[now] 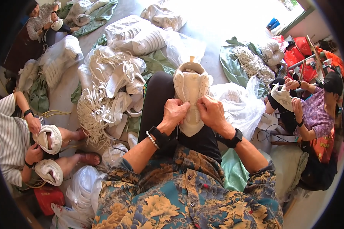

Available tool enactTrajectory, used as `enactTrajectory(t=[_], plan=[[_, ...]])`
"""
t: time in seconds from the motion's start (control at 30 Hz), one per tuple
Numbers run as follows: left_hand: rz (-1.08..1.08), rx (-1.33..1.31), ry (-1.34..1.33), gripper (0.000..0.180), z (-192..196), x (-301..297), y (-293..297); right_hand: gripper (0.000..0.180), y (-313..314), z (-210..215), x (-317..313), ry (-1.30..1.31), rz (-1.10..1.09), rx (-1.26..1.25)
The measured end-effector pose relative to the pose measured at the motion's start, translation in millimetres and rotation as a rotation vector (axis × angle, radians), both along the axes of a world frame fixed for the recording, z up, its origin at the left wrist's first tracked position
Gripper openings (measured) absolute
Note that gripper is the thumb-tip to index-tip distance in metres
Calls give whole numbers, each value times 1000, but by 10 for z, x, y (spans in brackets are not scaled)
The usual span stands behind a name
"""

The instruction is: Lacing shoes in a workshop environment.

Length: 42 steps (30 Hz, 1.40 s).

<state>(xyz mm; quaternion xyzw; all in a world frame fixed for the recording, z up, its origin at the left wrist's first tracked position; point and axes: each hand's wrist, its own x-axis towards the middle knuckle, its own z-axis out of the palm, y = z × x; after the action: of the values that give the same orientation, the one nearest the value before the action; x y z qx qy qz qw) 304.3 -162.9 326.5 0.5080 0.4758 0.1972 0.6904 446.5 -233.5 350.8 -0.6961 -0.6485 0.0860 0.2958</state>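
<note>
People – 4 incl. wearer: 1 top left (42, 19), 1 left in stripes (9, 137), 1 right (317, 114). White shoes in hands – 5: wearer's 1 (191, 87), left person 2 (49, 138), others 1 each. Black wrist straps on wearer – 2 (158, 136).

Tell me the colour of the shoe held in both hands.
The shoe is off-white, cream all over; the head view shows it, between left hand and right hand.

Both hands (193, 110) on a white shoe (191, 86) over the lap
</note>
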Motion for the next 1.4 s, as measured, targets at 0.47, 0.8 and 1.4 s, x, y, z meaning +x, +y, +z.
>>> enactTrajectory(t=[0.47,0.8,1.4], plan=[[-56,-45,-51,34,30,-33,2,10,-58,209,60,86,-8,-168],[-66,-48,-35,33,1,-18,31,8,64,94,-70,-133,81,-41],[-137,-20,-95,33,-63,-62,72,8,87,80,-134,-15,31,-33]])
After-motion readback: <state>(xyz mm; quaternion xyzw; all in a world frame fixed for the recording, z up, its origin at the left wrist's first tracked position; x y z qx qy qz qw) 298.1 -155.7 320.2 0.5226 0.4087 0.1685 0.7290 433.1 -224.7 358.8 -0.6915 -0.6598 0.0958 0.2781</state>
